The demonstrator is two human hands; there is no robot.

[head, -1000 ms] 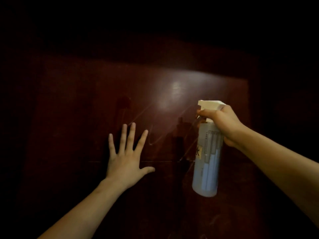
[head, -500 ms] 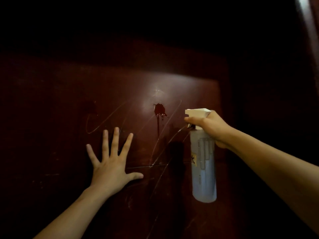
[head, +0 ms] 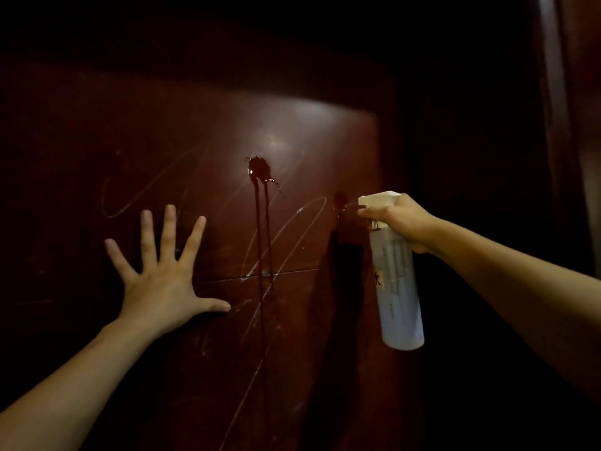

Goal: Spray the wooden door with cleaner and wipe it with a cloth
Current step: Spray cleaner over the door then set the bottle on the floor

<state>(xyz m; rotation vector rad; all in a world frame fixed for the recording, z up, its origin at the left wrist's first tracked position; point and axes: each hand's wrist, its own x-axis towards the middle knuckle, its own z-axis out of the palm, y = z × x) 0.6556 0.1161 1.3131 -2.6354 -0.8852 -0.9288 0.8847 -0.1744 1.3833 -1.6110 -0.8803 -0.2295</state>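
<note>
Against the dark red-brown wooden door [head: 325,131] the left hand [head: 162,281] is laid flat, its fingers [head: 169,229] straight and spread wide, the thumb stretched out to the right; nothing is held in it. To the right, a spray bottle [head: 400,288] is gripped at its neck by the right hand [head: 401,219], the fingers curled round it and the forefinger stretched forward beneath the white spray head [head: 379,198]. The bottle is held nearly upright, its pale body hanging below the fist, with the head pointed left at the door and close to it. A small wet patch [head: 339,200] is seen on the wood just in front of the head. Higher and further left, between the two hands, a larger wet blot [head: 258,167] is seen, from which two thin runs [head: 260,239] are drawn straight down the panel. Pale looping scratch marks [head: 300,210] are scattered over the surface
</note>
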